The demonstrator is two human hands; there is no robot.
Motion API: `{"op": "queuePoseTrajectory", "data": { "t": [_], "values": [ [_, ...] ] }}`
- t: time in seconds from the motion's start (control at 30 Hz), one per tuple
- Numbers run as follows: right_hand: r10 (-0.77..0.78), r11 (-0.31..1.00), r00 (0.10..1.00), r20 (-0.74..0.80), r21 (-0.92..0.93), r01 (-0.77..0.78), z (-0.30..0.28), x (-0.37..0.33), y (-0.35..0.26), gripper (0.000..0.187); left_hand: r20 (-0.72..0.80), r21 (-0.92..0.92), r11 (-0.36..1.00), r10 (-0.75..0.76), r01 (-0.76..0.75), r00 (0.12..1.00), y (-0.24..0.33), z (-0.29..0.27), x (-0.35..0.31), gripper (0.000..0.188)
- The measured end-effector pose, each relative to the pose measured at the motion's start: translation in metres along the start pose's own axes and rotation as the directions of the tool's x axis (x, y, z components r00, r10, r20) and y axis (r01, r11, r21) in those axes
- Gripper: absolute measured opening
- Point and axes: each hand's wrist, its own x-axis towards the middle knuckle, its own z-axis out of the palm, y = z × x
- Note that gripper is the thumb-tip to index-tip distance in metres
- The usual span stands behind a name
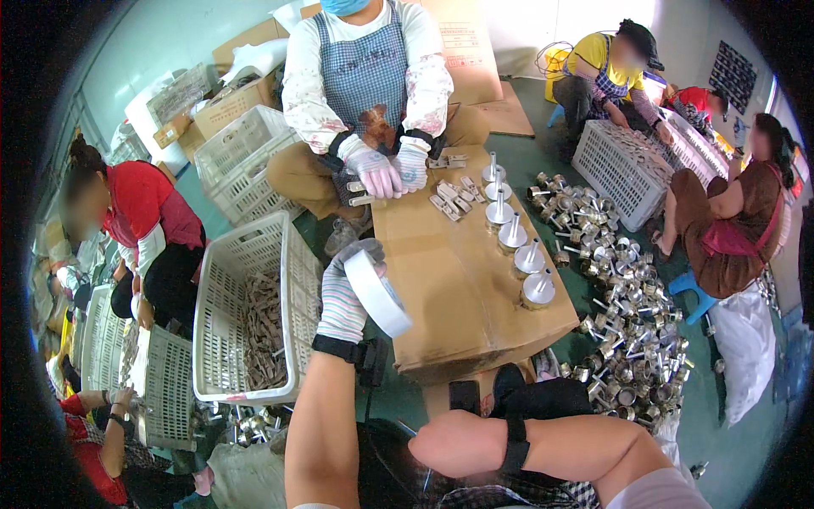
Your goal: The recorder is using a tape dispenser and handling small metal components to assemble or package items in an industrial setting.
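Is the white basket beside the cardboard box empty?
No, the white basket holds a pile of small dark metal pieces.

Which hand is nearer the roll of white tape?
Left. The left hand holds the tape roll up beside the cardboard box; the right hand is lower, by the box's near edge, apart from it.

Even, bright daylight fills my view, strongest at the upper right, where a window [767, 93] glares white. Shadows are soft. The metal funnels [514, 233] on the cardboard box [449, 288] glint. Straight lines bow near the black rim, and faces are blurred.
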Motion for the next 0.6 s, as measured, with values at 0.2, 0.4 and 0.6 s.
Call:
{"op": "queuePoseTrajectory", "data": {
  "t": [0.2,0.4,0.6],
  "values": [
    [-0.017,0.999,0.998,0.054,-0.043,0.019,-0.006,0.0,0.001,0.012,0.096,-0.01,1.0,-0.003,0.004,0.995,-0.001,-0.005,0.004,0.024],
    [-0.002,0.997,0.991,0.134,-0.079,0.013,-0.017,0.0,-0.007,0.013,-0.101,-0.014,0.989,-0.15,0.149,0.984,0.001,-0.005,0.002,0.024],
    [0.05,0.987,0.978,0.201,-0.157,-0.018,-0.027,-0.004,-0.011,0.02,-0.06,0.083,0.995,0.052,-0.047,0.997,-0.019,-0.003,0.015,0.025]
  ]
}}
